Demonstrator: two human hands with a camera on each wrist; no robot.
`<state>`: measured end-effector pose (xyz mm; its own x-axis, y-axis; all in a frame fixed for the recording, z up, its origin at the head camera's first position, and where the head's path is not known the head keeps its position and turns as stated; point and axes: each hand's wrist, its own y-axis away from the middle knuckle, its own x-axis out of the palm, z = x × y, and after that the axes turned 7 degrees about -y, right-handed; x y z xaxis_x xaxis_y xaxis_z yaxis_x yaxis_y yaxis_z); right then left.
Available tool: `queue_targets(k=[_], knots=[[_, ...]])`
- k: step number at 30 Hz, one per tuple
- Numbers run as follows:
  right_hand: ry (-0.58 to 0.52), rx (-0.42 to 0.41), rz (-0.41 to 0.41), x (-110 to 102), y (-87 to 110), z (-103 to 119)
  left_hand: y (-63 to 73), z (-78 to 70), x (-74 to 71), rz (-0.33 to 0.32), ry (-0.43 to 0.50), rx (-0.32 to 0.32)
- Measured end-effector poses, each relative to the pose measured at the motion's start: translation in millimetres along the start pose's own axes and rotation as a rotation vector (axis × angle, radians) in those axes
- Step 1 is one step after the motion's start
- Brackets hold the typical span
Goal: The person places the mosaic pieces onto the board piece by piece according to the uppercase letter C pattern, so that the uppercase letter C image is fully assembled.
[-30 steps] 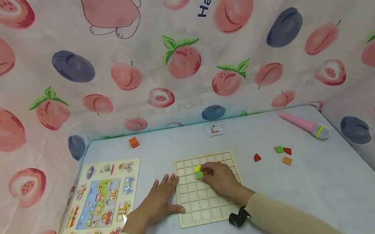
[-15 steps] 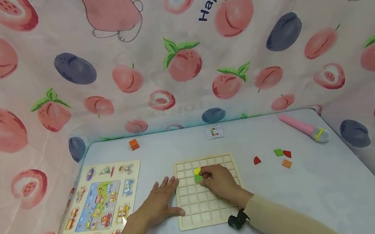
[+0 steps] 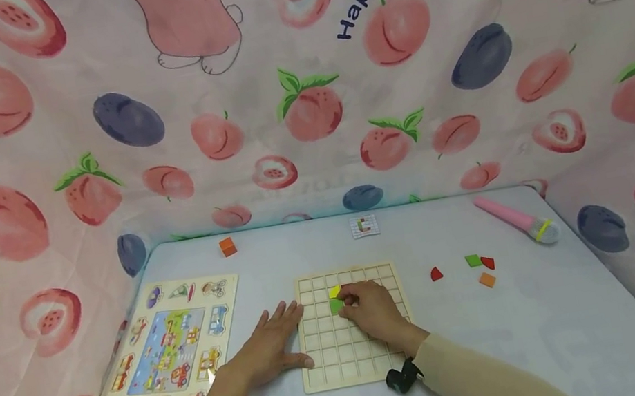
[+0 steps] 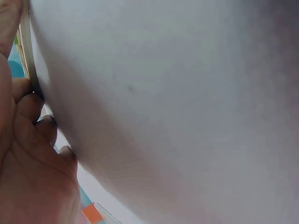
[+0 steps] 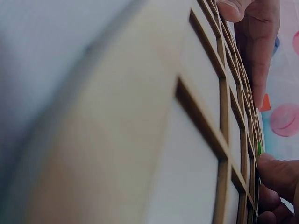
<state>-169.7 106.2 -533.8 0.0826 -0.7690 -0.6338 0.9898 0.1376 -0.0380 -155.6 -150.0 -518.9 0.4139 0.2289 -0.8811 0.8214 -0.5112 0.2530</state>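
A wooden grid board lies flat before me. In its upper part a yellow piece sits just above a green square tile. The curled thumb and index finger of my right hand pinch the green tile's right side, low over the grid. A sliver of red shows behind that hand, which covers several cells. My left hand rests with fingers spread at the board's left edge, its thumb on the lower rim. In the right wrist view the right thumb meets the green tile.
Right of the board lie two red pieces, a green tile and an orange tile. A pink microphone lies beyond. Behind are a pattern card and orange cube; a vehicle puzzle lies left.
The right hand has shifted the green tile slightly left, below the yellow piece, and since then barely moves. The left hand stays put; the whole view has drifted a little.
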Motion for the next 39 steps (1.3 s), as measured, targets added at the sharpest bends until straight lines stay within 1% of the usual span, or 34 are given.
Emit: queue_targets(k=[8, 10, 12, 19, 23, 26, 28, 32, 35, 37, 39], knots=[[0.011, -0.017, 0.009, -1, 0.9, -2, 2.1, -2.0, -1.9, -0.008, 0.015, 0.016], [-0.001, -0.019, 0.011, -2, 1.1, -2, 2.4, -2.0, -1.9, -0.012, 0.016, 0.02], [-0.049, 0.003, 0.014, -4, 1.4, -2, 2.3, -1.8, -1.8, -0.015, 0.019, 0.023], [-0.297, 0.065, 0.019, -14, 2.5, -5, 1.4, -2.0, -1.4, -0.012, 0.019, 0.009], [-0.385, 0.086, 0.009, -26, 0.8, -12, 2.6, -2.6, -2.1, -0.007, 0.03, 0.005], [-0.405, 0.073, -0.028, -47, -0.9, -21, 3.7, -2.7, -2.2, -0.004, 0.037, 0.011], [-0.376, 0.05, -0.069, -67, -2.0, -31, 4.1, -2.5, -1.7, -0.003, 0.037, 0.015], [-0.293, 0.056, -0.115, -114, -1.1, -60, 3.4, -2.1, -1.0, -0.007, 0.027, 0.014], [-0.24, 0.074, -0.114, -147, 4.2, -83, 2.3, -1.4, -0.4, -0.008, 0.026, 0.012], [-0.208, 0.093, -0.107, -165, 8.8, -98, 1.6, -0.8, 0.1, -0.008, 0.03, 0.009], [-0.204, 0.124, -0.092, -181, 12.8, -112, 1.2, -0.1, 0.3, -0.007, 0.026, 0.007]])
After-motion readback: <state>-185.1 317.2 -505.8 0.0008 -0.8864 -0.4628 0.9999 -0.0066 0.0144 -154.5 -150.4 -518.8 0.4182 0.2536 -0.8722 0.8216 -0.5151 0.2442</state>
